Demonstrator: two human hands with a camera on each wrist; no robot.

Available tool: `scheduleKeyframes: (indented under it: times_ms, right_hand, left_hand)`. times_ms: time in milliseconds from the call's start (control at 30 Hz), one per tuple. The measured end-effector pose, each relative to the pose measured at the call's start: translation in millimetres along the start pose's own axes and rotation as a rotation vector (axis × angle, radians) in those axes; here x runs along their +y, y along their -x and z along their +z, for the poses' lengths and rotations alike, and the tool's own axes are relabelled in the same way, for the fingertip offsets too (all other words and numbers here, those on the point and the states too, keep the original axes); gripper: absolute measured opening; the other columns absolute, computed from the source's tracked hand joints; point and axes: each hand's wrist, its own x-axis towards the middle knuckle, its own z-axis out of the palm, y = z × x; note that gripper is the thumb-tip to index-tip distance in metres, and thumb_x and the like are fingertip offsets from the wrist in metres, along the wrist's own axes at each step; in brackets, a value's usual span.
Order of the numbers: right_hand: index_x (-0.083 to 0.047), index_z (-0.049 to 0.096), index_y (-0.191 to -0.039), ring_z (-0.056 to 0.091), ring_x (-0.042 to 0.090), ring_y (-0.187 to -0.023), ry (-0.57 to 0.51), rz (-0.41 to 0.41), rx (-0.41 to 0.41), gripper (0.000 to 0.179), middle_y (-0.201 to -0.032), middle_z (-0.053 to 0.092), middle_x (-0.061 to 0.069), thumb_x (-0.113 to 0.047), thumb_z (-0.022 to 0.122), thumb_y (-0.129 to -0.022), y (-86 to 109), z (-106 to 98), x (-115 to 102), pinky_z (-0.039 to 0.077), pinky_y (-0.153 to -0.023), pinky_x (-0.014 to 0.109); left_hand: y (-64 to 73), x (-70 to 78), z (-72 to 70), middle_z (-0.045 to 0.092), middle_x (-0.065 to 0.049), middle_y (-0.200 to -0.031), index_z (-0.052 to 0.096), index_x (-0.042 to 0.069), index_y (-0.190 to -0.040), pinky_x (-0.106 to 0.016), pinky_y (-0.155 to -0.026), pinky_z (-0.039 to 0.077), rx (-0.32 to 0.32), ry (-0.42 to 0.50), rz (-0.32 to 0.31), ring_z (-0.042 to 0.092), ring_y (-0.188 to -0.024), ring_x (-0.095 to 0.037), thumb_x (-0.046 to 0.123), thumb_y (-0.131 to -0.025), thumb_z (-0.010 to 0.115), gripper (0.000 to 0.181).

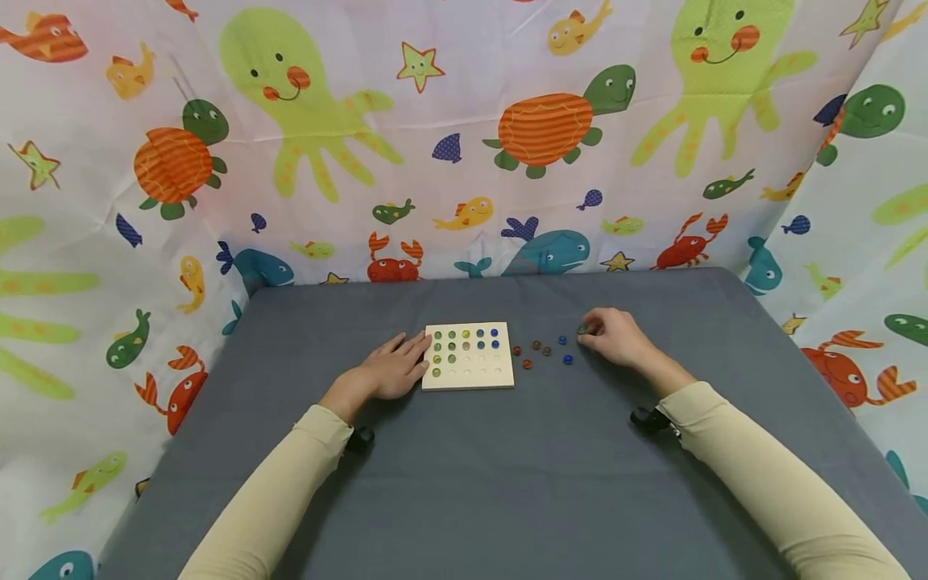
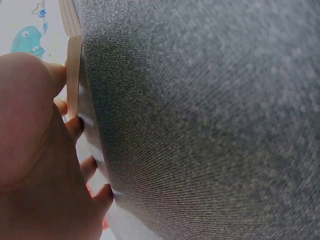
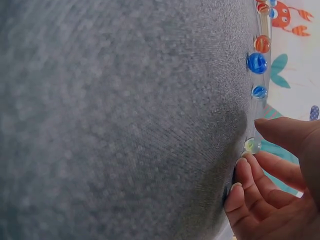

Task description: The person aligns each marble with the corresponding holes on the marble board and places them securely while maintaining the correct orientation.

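Note:
A pale wooden board (image 1: pixel 474 372) with rows of round hollows lies flat on the table. Green, yellow and blue marbles sit in its upper and left hollows; the lower right hollows hold none. My left hand (image 1: pixel 395 370) rests at the board's left edge, fingers extended; the left wrist view shows the thumb against the board's side (image 2: pixel 73 75). To the right of the loose marbles is my right hand (image 1: pixel 612 334), its thumb and fingers spread around a greenish marble (image 3: pixel 252 145). A gap shows between thumb and marble; the index fingertip is close against it.
Several red-orange marbles (image 1: pixel 527 364) lie between the board and my right hand, along with two blue marbles (image 1: pixel 568 359). Grey cloth (image 1: pixel 493 475) covers the table. A curtain with sea animals (image 1: pixel 435 177) hangs behind the far edge and at both sides.

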Motion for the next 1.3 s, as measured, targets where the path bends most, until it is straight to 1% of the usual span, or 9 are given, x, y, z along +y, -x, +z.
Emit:
scheduleKeyframes:
  times_ms: [167, 300, 467, 567, 867, 933, 1067, 1167, 1300]
  right_hand:
    - [0.008, 0.070, -0.117, 0.068, 0.030, -0.089, -0.021, 0.026, 0.021, 0.030, -0.099, 0.072, 0.017, -0.013, 0.071, -0.096, -3.9, 1, -2, 0.055, -0.082, 0.049]
    - [0.008, 0.071, -0.114, 0.067, 0.028, -0.087, -0.029, 0.042, 0.028, 0.027, -0.097, 0.072, 0.015, -0.013, 0.071, -0.096, -5.8, 0, -4, 0.054, -0.080, 0.047]
    - [0.006, 0.073, -0.111, 0.065, 0.028, -0.087, -0.030, 0.055, 0.032, 0.025, -0.096, 0.072, 0.015, -0.013, 0.070, -0.096, -7.8, 1, -3, 0.053, -0.081, 0.045]
    - [0.006, 0.073, -0.110, 0.065, 0.028, -0.087, -0.032, 0.055, 0.033, 0.024, -0.096, 0.072, 0.015, -0.014, 0.070, -0.096, -8.4, 1, -3, 0.052, -0.080, 0.046]
    - [0.005, 0.074, -0.108, 0.065, 0.029, -0.086, -0.040, 0.059, 0.045, 0.021, -0.095, 0.073, 0.016, -0.012, 0.070, -0.096, -7.1, 2, -1, 0.052, -0.079, 0.046]
    - [0.005, 0.074, -0.107, 0.065, 0.029, -0.085, -0.038, 0.059, 0.050, 0.021, -0.094, 0.073, 0.015, -0.012, 0.070, -0.096, -6.9, 3, 0, 0.052, -0.079, 0.046]
    - [0.004, 0.075, -0.106, 0.064, 0.027, -0.084, -0.040, 0.061, 0.058, 0.020, -0.093, 0.073, 0.015, -0.012, 0.071, -0.096, -6.3, 4, 0, 0.052, -0.077, 0.044]
    - [0.004, 0.075, -0.105, 0.063, 0.027, -0.082, -0.041, 0.056, 0.058, 0.019, -0.091, 0.072, 0.014, -0.012, 0.071, -0.096, -5.5, 4, 0, 0.051, -0.075, 0.042]
    - [0.003, 0.076, -0.104, 0.063, 0.025, -0.082, -0.038, 0.058, 0.051, 0.018, -0.091, 0.072, 0.013, -0.012, 0.071, -0.096, -4.0, 4, 1, 0.050, -0.075, 0.040]
  left_hand:
    - [3.0, -1.7, -6.1, 0.005, -0.001, -0.173, 0.010, 0.020, -0.167, -0.059, -0.125, 0.011, 0.000, -0.009, 0.008, 0.002, -0.158, -0.036, 0.041, -0.113, 0.028, 0.061]
    - [-2.4, -8.1, -1.7, 0.003, 0.001, -0.173, 0.008, 0.022, -0.167, -0.058, -0.125, 0.010, 0.000, -0.011, 0.010, -0.001, -0.158, -0.035, 0.044, -0.113, 0.027, 0.061]
    - [-6.7, -13.4, 0.9, 0.004, 0.002, -0.173, 0.010, 0.023, -0.167, -0.061, -0.124, 0.011, 0.005, 0.017, 0.016, 0.000, -0.158, -0.035, 0.045, -0.112, 0.028, 0.062]
    - [-6.1, -13.1, 0.5, 0.004, 0.003, -0.173, 0.010, 0.024, -0.167, -0.061, -0.124, 0.011, 0.002, 0.015, 0.013, 0.000, -0.158, -0.035, 0.046, -0.112, 0.028, 0.062]
    - [0.9, -4.8, -2.8, 0.006, -0.003, -0.173, 0.012, 0.019, -0.167, -0.061, -0.124, 0.010, 0.016, 0.013, 0.035, 0.002, -0.157, -0.039, 0.042, -0.113, 0.028, 0.061]
    - [0.2, -5.8, -1.3, 0.007, -0.004, -0.173, 0.013, 0.018, -0.167, -0.061, -0.124, 0.010, 0.025, 0.019, 0.045, 0.003, -0.157, -0.039, 0.043, -0.113, 0.028, 0.061]
    - [-4.2, -10.5, 3.5, 0.005, 0.000, -0.173, 0.011, 0.021, -0.167, -0.059, -0.124, 0.010, 0.025, 0.008, 0.035, 0.001, -0.158, -0.037, 0.045, -0.112, 0.027, 0.062]
    - [-6.6, -12.1, 4.8, 0.002, 0.003, -0.173, 0.008, 0.023, -0.167, -0.058, -0.125, 0.009, 0.010, 0.003, 0.018, 0.000, -0.158, -0.035, 0.045, -0.112, 0.027, 0.062]
    - [-6.0, -10.0, 5.5, 0.002, 0.002, -0.173, 0.007, 0.023, -0.167, -0.059, -0.125, 0.008, -0.004, 0.011, 0.015, -0.001, -0.158, -0.035, 0.046, -0.112, 0.027, 0.063]
